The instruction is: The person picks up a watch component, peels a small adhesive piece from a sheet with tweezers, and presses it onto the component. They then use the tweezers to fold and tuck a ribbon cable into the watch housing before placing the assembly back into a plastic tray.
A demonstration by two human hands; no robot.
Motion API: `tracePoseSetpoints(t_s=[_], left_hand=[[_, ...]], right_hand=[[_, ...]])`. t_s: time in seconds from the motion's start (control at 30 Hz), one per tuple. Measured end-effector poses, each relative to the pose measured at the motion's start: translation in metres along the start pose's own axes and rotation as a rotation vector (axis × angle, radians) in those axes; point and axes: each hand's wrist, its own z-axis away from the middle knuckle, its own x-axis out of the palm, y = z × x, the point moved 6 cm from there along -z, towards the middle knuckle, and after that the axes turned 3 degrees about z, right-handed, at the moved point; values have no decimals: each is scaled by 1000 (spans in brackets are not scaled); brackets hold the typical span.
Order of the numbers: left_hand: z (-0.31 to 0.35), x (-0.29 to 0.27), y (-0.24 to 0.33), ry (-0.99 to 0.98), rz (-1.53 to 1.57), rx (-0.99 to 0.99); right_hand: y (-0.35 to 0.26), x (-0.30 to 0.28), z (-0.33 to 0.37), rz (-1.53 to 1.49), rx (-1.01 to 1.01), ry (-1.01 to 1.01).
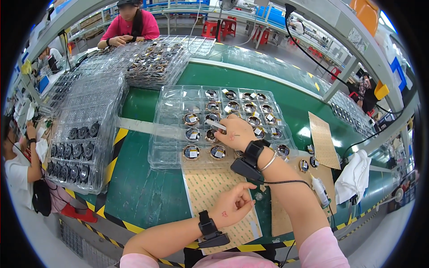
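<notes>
Right hand (237,132) gripped tweezers (216,125) in clenched fingers above the clear tray (172,152) of round parts on the counter (143,192). Left hand (233,205) rested on the sheet (210,185), fingers loosely curled, holding nothing visible.

Right hand (235,132) extended forward, knuckles up, fingers curled in pinch. Left hand (235,203) drawn nearer body, fingers loosely bent, fingertips together. Both forearms enter from lower edge (pink sleeves at elbows), black strapped device and band on each wrist.
</notes>
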Motion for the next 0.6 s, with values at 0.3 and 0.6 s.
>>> tracePoseSetpoints(t_s=[0.3, 0.6], left_hand=[[-2, -2, -3, -4, 48, -25], [-3, -1, 0, 24, 93, -25]], right_hand=[[11, 2, 2, -217, 21, 24], [10, 5, 1, -330, 109, -101]])
